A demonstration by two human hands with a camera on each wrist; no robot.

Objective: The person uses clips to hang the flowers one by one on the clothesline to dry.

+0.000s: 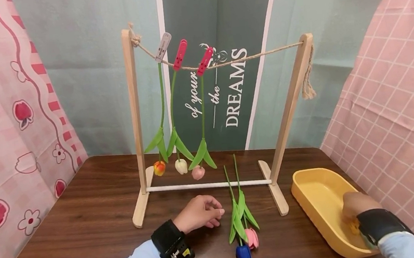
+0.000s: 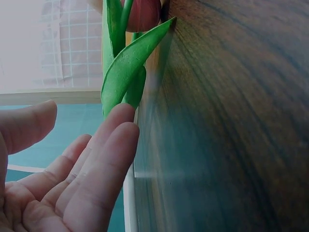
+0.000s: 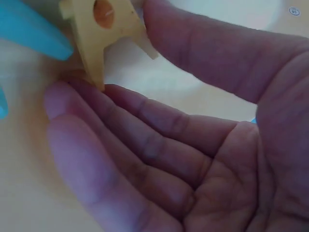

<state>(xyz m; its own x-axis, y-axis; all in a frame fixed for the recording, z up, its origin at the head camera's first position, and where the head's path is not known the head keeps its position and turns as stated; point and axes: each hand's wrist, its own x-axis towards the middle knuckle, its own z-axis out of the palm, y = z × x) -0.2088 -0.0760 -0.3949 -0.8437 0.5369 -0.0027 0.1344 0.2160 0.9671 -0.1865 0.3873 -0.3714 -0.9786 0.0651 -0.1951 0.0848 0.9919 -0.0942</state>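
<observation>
In the head view, my left hand [image 1: 200,213] hovers over the table, fingers loosely bent, holding nothing. Just right of it lie a blue tulip [image 1: 243,256] and a pink tulip [image 1: 252,239], heads toward me. The left wrist view has its fingertips close to a green leaf [image 2: 125,72]; contact cannot be told. Inside the yellow basin [image 1: 311,206] is my right hand [image 1: 357,205]. Its thumb and fingers pinch the legs of a yellow clothespin [image 3: 108,34] in the right wrist view. Teal pieces [image 3: 34,29], probably clothespins, lie beside it.
A wooden stand [image 1: 135,111] carries a sagging rope [image 1: 245,59]. From it hang an orange tulip [image 1: 159,168], a white tulip [image 1: 181,166] and a pale pink tulip [image 1: 198,172], under a grey clothespin [image 1: 163,47] and two red clothespins [image 1: 180,54]. A white bar [image 1: 209,185] joins the feet.
</observation>
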